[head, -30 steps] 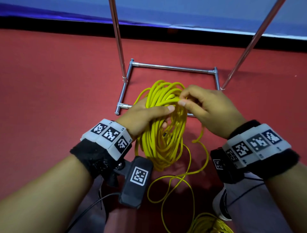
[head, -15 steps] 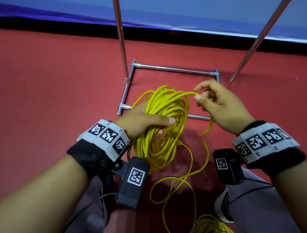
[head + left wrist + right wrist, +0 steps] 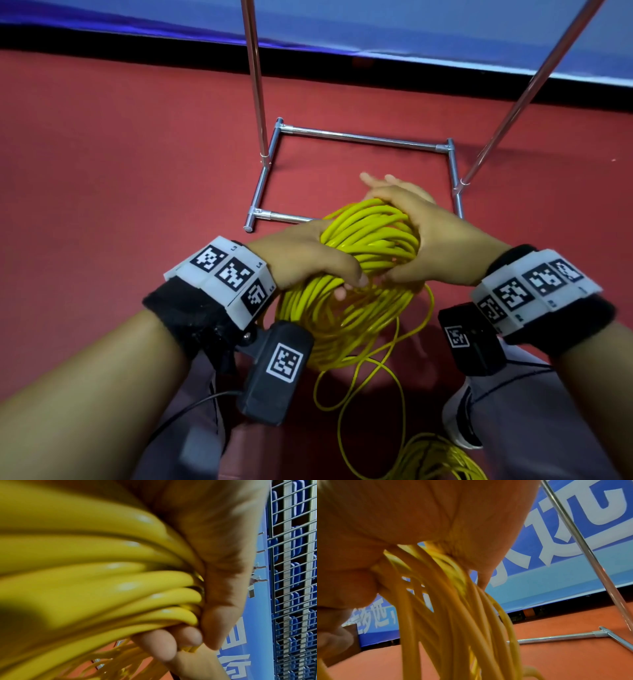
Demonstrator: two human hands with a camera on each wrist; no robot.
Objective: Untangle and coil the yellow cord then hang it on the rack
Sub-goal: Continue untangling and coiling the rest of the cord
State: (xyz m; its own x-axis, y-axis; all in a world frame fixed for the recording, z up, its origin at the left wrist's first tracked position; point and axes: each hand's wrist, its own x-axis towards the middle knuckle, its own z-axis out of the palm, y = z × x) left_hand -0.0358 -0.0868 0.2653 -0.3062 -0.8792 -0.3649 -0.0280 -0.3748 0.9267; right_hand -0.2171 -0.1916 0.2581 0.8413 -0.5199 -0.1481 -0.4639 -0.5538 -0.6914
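**Head view: both hands on the yellow coil**

Head view puts our two hands at the centre of the frame, both closed on the coiled part of the yellow cord [image 3: 363,260]. Our left hand [image 3: 301,255] grips the coil from the left, thumb lying across the top strands and fingertips showing underneath. Our right hand [image 3: 435,236] wraps the coil's upper right side, thumb pointing in toward the left thumb, while a few fingers poke out beyond the far edge of the bundle.

Left wrist view shows the strands [image 3: 102,574] packed tight against the palm [image 3: 214,547], with two fingertips [image 3: 159,642] curling round beneath them. Right wrist view shows the cord [image 3: 445,608] hanging down out of the closed right hand [image 3: 419,513].

Below the coil, loose loops trail toward the lower middle of the frame and a further tangle [image 3: 442,459] lies at the bottom edge on the red floor [image 3: 120,171]. The metal rack [image 3: 363,137] stands in the upper middle, its base frame on the floor just beyond our hands and two poles rising out of the frame.
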